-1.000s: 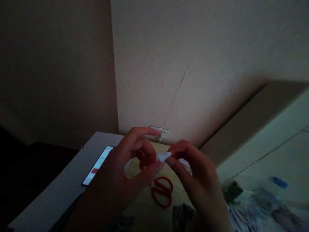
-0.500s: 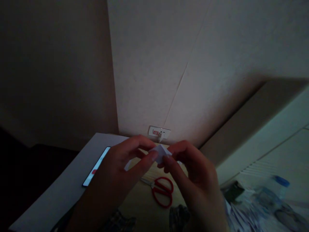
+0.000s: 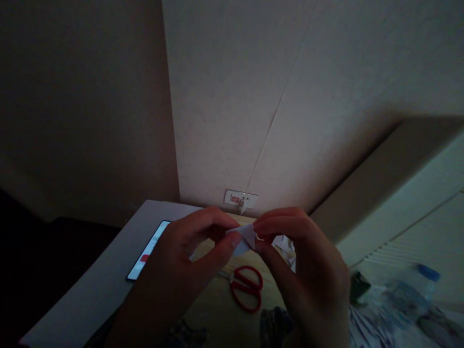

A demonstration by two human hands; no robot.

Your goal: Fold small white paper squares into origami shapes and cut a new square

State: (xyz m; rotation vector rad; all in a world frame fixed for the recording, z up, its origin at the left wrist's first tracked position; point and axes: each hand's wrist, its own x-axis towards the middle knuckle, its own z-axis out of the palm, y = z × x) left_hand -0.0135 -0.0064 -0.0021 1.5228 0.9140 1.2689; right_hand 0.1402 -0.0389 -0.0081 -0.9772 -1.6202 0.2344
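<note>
A small folded piece of white paper point(image 3: 243, 239) is held up between my two hands, above a wooden tabletop point(image 3: 213, 302). My left hand point(image 3: 192, 251) pinches its left side between thumb and fingers. At its right edge, my right hand point(image 3: 297, 246) grips the paper with thumb and fingertips. Below the hands lie scissors with red handles point(image 3: 247, 289), their blades pointing left and partly hidden by my left hand. Behind my right hand, some white paper pieces point(image 3: 284, 246) rest on the table.
A lit phone point(image 3: 147, 253) lies on a white surface point(image 3: 90, 285) at left, partly covered by my left hand. A wall socket point(image 3: 240, 198) with a plug is straight ahead. On the right are a clear bottle with a blue cap point(image 3: 428, 272) and crumpled plastic.
The folded paper has turned, so a different face shows. My right hand has shifted right and its grip has moved to the paper's right edge, uncovering paper pieces behind.
</note>
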